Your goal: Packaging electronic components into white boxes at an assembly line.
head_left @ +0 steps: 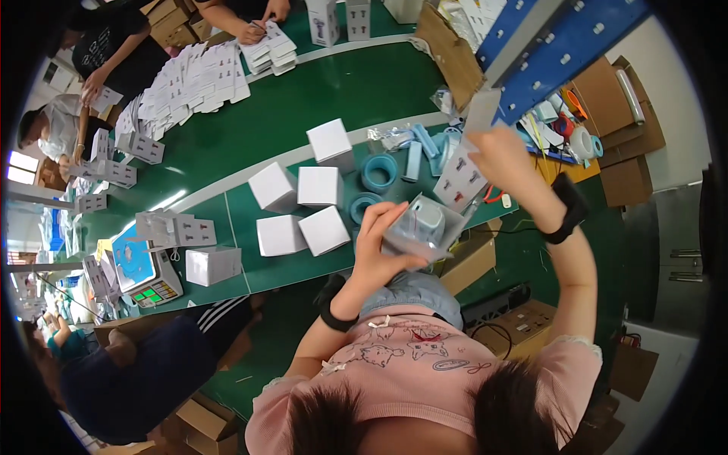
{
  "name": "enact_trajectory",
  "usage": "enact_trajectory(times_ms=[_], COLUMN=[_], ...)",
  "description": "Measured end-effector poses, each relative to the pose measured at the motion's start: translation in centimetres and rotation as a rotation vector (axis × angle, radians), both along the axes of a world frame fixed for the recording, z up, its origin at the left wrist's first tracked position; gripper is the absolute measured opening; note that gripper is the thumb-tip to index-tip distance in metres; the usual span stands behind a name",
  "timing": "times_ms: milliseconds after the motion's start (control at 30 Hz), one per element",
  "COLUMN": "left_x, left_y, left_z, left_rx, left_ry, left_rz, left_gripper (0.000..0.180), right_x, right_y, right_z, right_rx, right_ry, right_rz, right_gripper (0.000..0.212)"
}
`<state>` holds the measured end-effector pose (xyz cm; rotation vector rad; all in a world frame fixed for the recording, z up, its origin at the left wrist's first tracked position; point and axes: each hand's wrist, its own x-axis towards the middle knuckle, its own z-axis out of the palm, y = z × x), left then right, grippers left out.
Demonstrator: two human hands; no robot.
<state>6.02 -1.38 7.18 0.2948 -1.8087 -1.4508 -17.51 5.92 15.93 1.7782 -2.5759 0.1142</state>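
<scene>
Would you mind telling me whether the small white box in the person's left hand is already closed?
No: the small white box in the left hand is open, its flap raised and a pale blue item showing inside.

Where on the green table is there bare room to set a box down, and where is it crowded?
Bare green runs between the closed white boxes and the flat white cartons heaped at the far side. It is crowded around the blue rings, and beside the scale. The left hand holds an open box.

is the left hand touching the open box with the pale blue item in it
Touching. The head view shows the left hand with its fingers wrapped onto the open box, no gap.
</scene>
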Motion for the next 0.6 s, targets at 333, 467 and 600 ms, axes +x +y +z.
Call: enact_trajectory(times_ms=[333,467,600], left_x=[-6.0,-5.4,-5.5], left_y=[-0.4,1.7,5.7], left_z=[-12.5,-9.8,-11.4], left_rx=[0.214,-0.215,-0.1], left_ry=[-0.254,-0.282,-0.284], left_rz=[-0.26,-0.026,0.173], left_gripper=[0.093,0.1,0.103], right_x=[1.6,2.0,2.8], right_y=[3.4,3.6,4.0], right_z=[-11.8,-12.1,-10.8], right_rx=[-0.258,-0.29,-0.516], right_ry=[-0.151,-0.309,-0.407], right_rz=[-0.234,-0.217,-0.068], right_gripper=[0.016,0.018,0.015])
